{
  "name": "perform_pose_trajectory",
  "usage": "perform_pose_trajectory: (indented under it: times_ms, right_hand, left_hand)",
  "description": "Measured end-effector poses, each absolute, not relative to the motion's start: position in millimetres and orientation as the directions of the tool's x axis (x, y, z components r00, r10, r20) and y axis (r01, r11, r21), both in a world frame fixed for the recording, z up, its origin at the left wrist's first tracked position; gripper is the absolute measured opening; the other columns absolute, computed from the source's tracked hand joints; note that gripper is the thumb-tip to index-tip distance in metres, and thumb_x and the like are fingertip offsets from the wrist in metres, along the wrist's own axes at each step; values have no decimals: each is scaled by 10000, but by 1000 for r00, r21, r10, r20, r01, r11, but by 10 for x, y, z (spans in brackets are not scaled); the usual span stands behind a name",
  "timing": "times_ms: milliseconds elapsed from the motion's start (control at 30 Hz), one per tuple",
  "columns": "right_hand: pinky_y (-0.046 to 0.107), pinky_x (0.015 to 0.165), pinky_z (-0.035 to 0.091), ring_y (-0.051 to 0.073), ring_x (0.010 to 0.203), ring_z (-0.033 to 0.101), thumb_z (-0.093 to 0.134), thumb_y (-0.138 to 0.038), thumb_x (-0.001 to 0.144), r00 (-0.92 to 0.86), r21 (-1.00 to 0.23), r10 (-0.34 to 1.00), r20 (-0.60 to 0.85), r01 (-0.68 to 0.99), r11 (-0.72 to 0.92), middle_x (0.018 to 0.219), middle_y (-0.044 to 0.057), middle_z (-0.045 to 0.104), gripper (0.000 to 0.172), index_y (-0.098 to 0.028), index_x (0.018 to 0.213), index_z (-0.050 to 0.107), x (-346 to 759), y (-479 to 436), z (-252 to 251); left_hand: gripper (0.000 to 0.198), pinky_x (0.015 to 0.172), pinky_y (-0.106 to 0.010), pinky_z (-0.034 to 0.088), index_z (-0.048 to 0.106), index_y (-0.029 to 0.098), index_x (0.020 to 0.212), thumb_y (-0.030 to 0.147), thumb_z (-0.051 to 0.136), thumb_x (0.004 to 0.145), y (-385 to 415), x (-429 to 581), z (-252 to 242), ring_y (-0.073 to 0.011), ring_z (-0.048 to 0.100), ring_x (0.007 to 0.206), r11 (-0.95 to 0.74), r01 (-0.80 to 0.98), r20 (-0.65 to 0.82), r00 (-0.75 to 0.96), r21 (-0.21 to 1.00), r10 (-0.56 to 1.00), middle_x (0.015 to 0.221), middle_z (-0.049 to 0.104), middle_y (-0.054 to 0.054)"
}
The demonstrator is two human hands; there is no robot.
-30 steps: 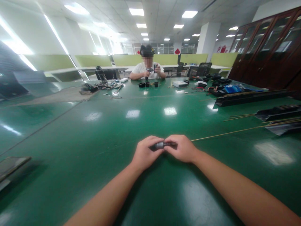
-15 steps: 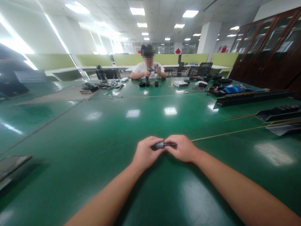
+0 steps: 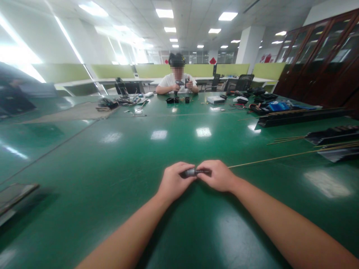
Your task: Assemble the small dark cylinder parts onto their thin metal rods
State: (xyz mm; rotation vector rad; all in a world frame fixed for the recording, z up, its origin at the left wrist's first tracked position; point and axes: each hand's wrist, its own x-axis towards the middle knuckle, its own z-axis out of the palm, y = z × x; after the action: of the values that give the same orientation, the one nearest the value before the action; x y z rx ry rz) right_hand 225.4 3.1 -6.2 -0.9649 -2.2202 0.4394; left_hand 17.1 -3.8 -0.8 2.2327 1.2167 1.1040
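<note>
Both of my hands rest on the green table, knuckles up, fingertips meeting. My left hand and my right hand are each closed around one end of a small dark cylindrical part with a grey metal section. Only its middle shows between the fingers. A thin brass-coloured rod lies on the table and runs from beside my right hand out to the right.
Black long parts and more rods lie at the right. A person sits at the far side holding a tool, with small items before them. A flat dark object lies at the left edge. Wooden cabinets stand at the right.
</note>
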Motion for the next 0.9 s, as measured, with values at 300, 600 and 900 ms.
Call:
perform_pose_trajectory:
  times_ms: [300, 600, 900]
  right_hand:
    - [263, 715, 465, 163, 766, 644, 676, -192, 817, -480, -551, 765, 430, 531, 644, 864, 25, 729, 110, -197, 918, 718, 2254, 27, -71]
    - [265, 711, 464, 165, 771, 651, 681, -206, 825, -450, -562, 771, 450, 528, 637, 868, 19, 733, 92, -206, 908, 722, 2248, 22, -71]
    - [279, 758, 484, 178, 823, 666, 681, -220, 837, -415, -544, 767, 490, 542, 640, 911, 27, 737, 115, -205, 943, 721, 2257, 16, -57]
  left_hand:
    - [213, 809, -304, 534, 759, 246, 954, 237, 789, 744, -28, 170, -19, -187, 686, 872, -569, 535, 470, 323, 625, 821, 950, 747, -22]
    - [195, 808, -301, 529, 751, 242, 952, 264, 783, 761, -24, 163, -20, -183, 683, 877, -596, 511, 499, 330, 619, 801, 956, 744, -23]
    - [196, 803, -296, 520, 727, 230, 969, 259, 769, 779, -20, 145, 5, -179, 673, 888, -624, 506, 544, 317, 596, 777, 964, 734, -27]
